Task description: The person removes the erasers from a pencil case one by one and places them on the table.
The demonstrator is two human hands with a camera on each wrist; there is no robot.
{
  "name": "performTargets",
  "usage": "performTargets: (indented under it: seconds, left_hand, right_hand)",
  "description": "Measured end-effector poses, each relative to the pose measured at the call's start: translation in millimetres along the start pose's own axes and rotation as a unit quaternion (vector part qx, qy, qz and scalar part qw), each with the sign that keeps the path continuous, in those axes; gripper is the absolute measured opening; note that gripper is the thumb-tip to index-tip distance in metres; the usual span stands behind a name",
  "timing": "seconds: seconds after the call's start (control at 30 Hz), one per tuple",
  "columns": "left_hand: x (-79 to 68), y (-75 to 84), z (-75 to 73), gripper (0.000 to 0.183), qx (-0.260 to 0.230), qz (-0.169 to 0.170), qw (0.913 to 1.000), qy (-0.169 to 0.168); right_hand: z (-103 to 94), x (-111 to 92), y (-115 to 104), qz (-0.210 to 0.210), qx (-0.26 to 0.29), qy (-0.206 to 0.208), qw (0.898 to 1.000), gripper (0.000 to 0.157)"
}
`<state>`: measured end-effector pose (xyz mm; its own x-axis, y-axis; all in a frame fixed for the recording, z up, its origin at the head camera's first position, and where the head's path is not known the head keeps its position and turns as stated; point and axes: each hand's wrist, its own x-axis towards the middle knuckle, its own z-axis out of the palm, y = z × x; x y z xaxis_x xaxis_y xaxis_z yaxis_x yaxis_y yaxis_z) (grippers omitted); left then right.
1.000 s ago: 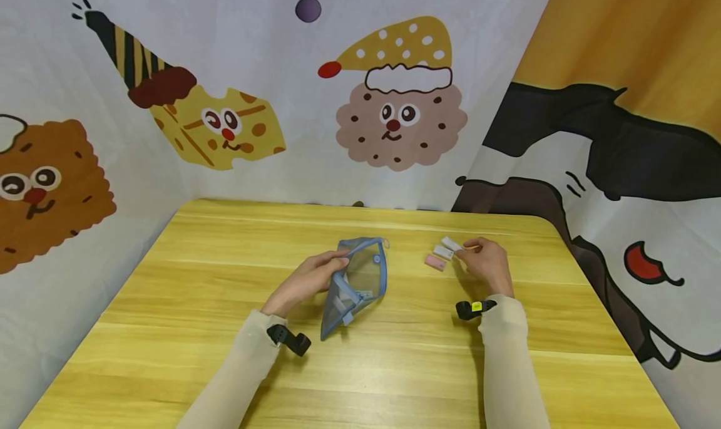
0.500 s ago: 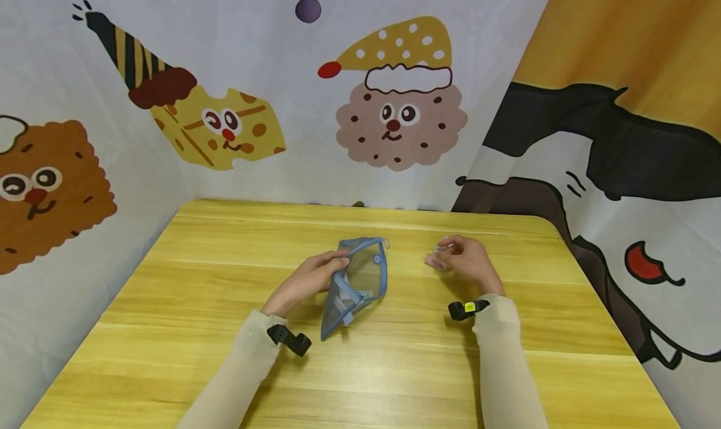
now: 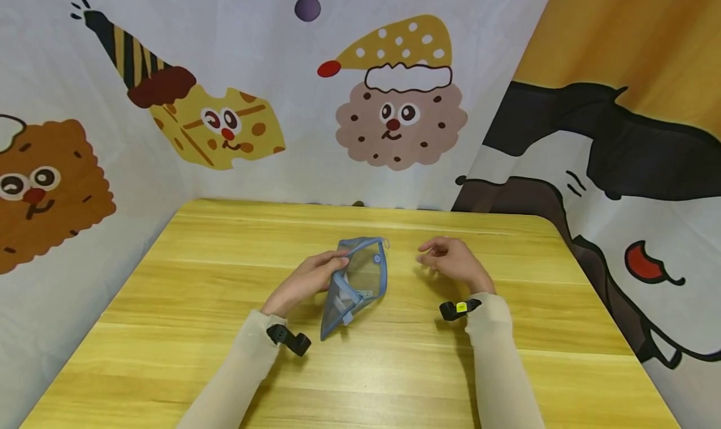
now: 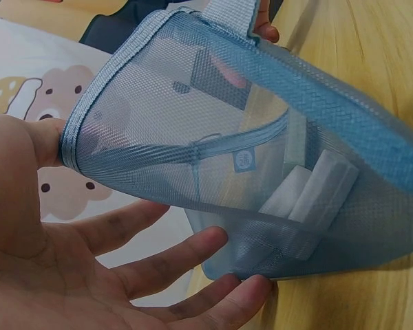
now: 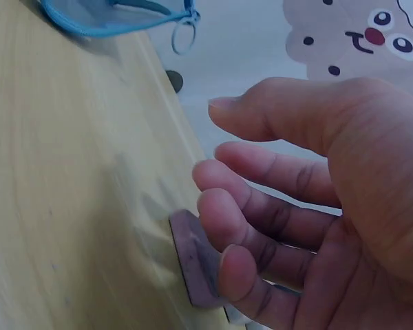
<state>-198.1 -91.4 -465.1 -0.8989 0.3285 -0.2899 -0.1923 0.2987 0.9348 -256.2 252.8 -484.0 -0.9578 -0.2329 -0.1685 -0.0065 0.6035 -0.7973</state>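
Observation:
My left hand (image 3: 306, 280) holds a blue zippered mesh pouch (image 4: 144, 89) by its rim, thumb over the edge and the other fingers spread along the outside. The pouch's mouth gapes toward the right. Through the mesh, several small pale blocks (image 4: 320, 199) show at its bottom. To the right, my right hand (image 3: 455, 263) hovers over the table, fingers loosely bent and thumb apart, nothing between them. Behind those fingers in the right wrist view lies a small pinkish block (image 5: 193, 260), with a sliver of a white block (image 5: 235, 315) beside it. The hand covers them in the head view.
The wood-grain table (image 3: 225, 241) reaches back to a white curtain (image 3: 304, 134) printed with cartoon snacks. A ring-shaped zipper pull (image 5: 184, 37) hangs at the pouch's corner. Each wrist carries a black strapped camera (image 3: 288, 340).
My right hand has moved left from the far white block, passing over the small blocks and hiding them. The left hand and the pouch have stayed in place.

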Motion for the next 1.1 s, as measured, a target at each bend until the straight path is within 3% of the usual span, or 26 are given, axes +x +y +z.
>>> performTargets:
  seconds: [0.33, 0.73, 1.1]
  left_hand:
    - [-1.4, 0.8, 0.1, 0.049, -0.001, -0.001, 1.0000, 0.002]
    - [-1.7, 1.8, -0.2, 0.050, 0.004, -0.004, 1.0000, 0.001]
    - [0.9, 1.6, -1.0, 0.050, 0.002, -0.003, 0.9999, -0.013]
  right_hand:
    - [16.8, 5, -8, -0.036, -0.006, -0.053, 0.998, 0.034]
    - [38.9, 8, -23, -0.070, 0.031, -0.118, 0.990, 0.025]
    - [56.8, 10, -34, -0.073, 0.043, -0.133, 0.987, 0.025]
